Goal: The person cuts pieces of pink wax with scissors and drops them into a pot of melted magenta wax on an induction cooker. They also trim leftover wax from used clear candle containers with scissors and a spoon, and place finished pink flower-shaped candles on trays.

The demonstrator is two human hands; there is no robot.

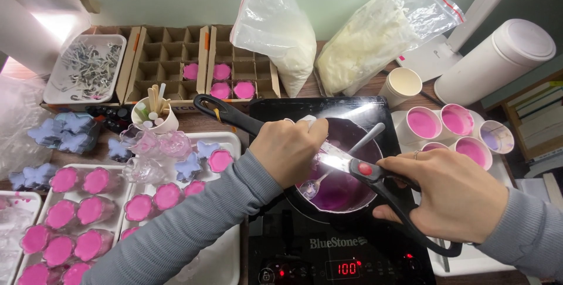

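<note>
Over the pan our right hand grips the scissors, blades pointing left at the small white piece pinched in our left hand's fingers

Your left hand covers the tips of the scissors, so you cannot see what they cut or whether that hand holds anything. Your right hand hides the scissor handles. The hands and scissors cover part of the pot, and the spoon bowl is blurry in the purple liquid. At 9 o'clock, the trays of pink candles run off the picture's edge. At 3 o'clock, the books are cut off too. At 11 o'clock, the little metal bits in the white tray are too small to tell.
</note>
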